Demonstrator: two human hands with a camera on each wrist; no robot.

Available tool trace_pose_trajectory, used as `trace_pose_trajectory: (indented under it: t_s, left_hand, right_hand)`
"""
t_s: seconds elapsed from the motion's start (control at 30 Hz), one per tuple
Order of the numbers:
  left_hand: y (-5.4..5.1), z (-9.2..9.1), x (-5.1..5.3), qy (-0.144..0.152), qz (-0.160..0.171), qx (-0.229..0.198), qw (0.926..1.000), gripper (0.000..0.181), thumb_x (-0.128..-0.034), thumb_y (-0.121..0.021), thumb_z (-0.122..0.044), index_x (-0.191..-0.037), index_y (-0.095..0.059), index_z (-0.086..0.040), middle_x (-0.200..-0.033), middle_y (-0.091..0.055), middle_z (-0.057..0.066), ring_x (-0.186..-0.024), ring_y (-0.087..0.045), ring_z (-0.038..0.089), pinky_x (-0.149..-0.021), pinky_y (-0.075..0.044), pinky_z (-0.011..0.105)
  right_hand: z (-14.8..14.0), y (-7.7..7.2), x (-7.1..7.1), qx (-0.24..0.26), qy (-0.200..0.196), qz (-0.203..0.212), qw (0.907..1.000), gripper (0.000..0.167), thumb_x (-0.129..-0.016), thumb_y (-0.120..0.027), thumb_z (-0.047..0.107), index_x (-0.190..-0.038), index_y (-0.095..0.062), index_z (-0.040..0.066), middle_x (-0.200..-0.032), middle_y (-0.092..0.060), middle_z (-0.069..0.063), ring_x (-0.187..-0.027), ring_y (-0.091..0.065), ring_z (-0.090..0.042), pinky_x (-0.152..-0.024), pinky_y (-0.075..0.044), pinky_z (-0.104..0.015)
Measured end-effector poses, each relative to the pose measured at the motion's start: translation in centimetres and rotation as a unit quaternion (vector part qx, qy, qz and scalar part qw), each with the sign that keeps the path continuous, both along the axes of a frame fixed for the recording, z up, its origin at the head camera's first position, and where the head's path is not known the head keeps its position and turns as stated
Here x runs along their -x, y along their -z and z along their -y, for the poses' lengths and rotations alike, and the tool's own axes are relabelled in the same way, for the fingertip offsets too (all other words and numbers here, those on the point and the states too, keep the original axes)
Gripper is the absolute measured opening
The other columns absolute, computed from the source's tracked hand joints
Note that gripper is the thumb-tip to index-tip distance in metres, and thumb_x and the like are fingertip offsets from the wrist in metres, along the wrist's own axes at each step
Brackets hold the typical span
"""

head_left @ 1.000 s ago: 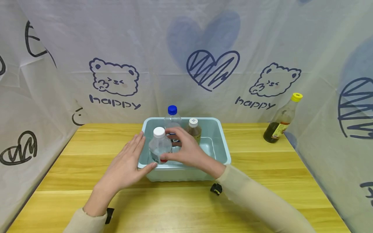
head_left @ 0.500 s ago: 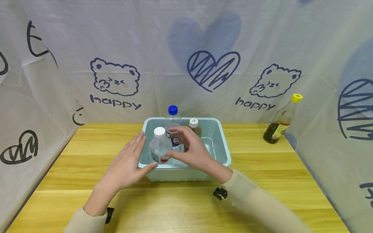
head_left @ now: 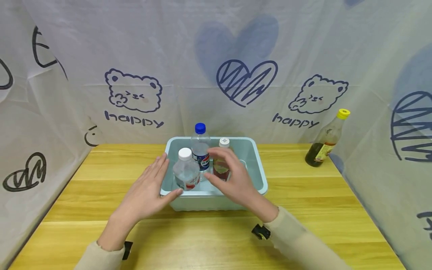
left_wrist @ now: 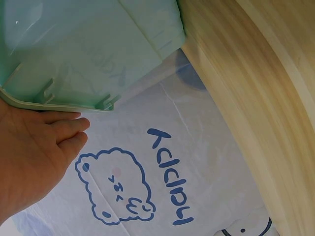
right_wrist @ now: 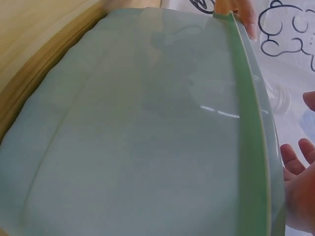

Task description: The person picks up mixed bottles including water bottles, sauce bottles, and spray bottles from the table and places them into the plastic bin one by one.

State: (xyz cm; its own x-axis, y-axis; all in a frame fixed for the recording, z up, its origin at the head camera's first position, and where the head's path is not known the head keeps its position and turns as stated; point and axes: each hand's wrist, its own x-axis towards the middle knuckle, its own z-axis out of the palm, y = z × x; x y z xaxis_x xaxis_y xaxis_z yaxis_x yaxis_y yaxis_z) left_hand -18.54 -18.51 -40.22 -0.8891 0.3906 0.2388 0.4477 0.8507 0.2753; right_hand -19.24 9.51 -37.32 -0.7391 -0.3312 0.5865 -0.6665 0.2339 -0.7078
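Observation:
A light blue-green plastic bin (head_left: pixel 210 203) holds three upright bottles. The white-capped clear bottle (head_left: pixel 186 174) stands at its front left, a blue-capped cola bottle (head_left: pixel 201 150) behind it, and a white-capped bottle with dark contents (head_left: pixel 221 168) to the right. My left hand (head_left: pixel 145 195) rests with straight fingers along the bin's left rim, its thumb at the front corner; the left wrist view shows the fingers under the rim (left_wrist: pixel 59 106). My right hand (head_left: pixel 236 182) hovers over the bin, fingers bent and spread from the thumb, holding nothing and partly covering the dark bottle.
A yellow-capped sauce bottle (head_left: pixel 324 142) with dark liquid stands at the wooden table's (head_left: pixel 202 240) back right. Printed cloth (head_left: pixel 189 101) hangs behind and on both sides. The bin's outer front wall (right_wrist: pixel 147 123) fills most of the right wrist view.
My right hand has let go of the front-left clear bottle and moved right, toward the dark bottle. More of the cola bottle's label shows. My left hand has stayed put.

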Motion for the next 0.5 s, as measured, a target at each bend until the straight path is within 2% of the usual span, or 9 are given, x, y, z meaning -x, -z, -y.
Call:
trace_pose_trajectory:
  t_s: [0.23, 0.33, 0.5]
  left_hand:
    - [0.1, -0.1, 0.1, -0.002, 0.003, 0.001, 1.0000, 0.105, -0.0974, -0.054, -0.070, -0.162, -0.022, 0.006, -0.173, -0.009, 0.017, -0.158, -0.017, 0.040, -0.127, -0.021, 0.056]
    - [0.2, -0.1, 0.1, -0.004, 0.003, 0.005, 1.0000, 0.105, -0.0972, -0.053, -0.071, -0.162, -0.021, 0.006, -0.173, -0.009, 0.017, -0.158, -0.018, 0.041, -0.127, -0.022, 0.056]
    - [0.1, -0.1, 0.0, -0.003, 0.001, 0.005, 1.0000, 0.105, -0.0978, -0.053, -0.070, -0.163, -0.021, 0.006, -0.173, -0.009, 0.017, -0.158, -0.018, 0.041, -0.127, -0.022, 0.056]
  right_hand:
    - [-1.2, 0.3, -0.1, 0.041, 0.005, -0.015, 0.9990, 0.054, -0.091, -0.075, -0.003, -0.141, -0.055, -0.002, -0.145, -0.055, -0.014, -0.128, -0.058, -0.039, -0.104, -0.054, -0.056]
    - [-1.8, 0.3, -0.2, 0.054, 0.027, -0.020, 0.9980, 0.054, -0.090, -0.075, -0.004, -0.140, -0.056, -0.003, -0.145, -0.056, -0.014, -0.127, -0.058, -0.039, -0.104, -0.054, -0.056]
    - [-2.9, 0.3, -0.3, 0.075, 0.061, -0.017, 0.9952, 0.054, -0.090, -0.076, -0.004, -0.141, -0.057, -0.001, -0.143, -0.058, -0.015, -0.130, -0.058, -0.033, -0.106, -0.054, -0.052]
